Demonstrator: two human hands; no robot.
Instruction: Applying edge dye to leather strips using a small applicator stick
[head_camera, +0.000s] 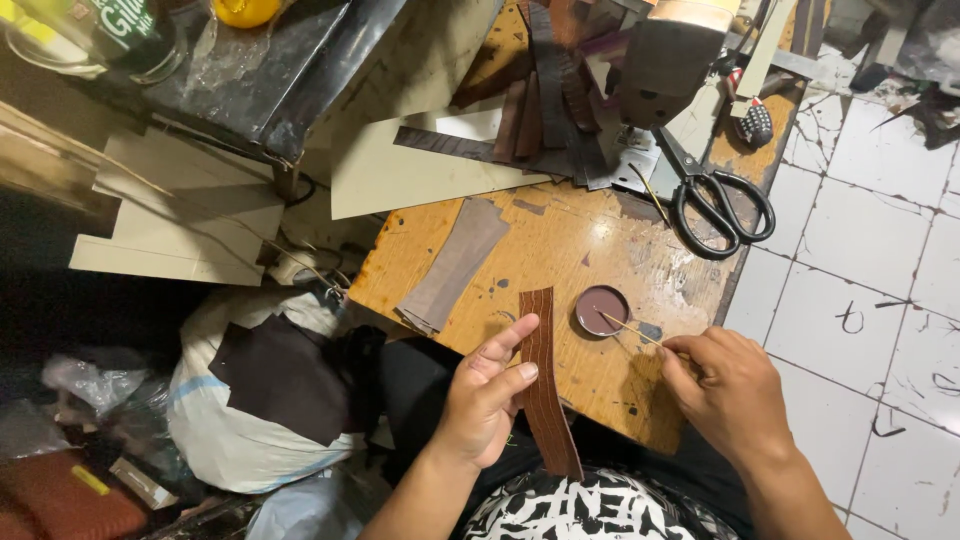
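Note:
My left hand (485, 395) pinches a long brown textured leather strip (545, 385) that lies over the front edge of the wooden worktable (590, 250) and hangs toward my lap. My right hand (730, 390) grips a thin stick (628, 328) whose tip rests in a small round lid of dark glue (602, 310) just right of the strip's top end.
A grey leather strip (455, 265) lies left on the table. Black-handled scissors (715, 205) sit at the right edge near a sewing machine (670, 60) and several dark strips (550, 110). Pale card sheets (400, 175), a white sack with dark scraps (260, 400) and tiled floor (860, 280) surround it.

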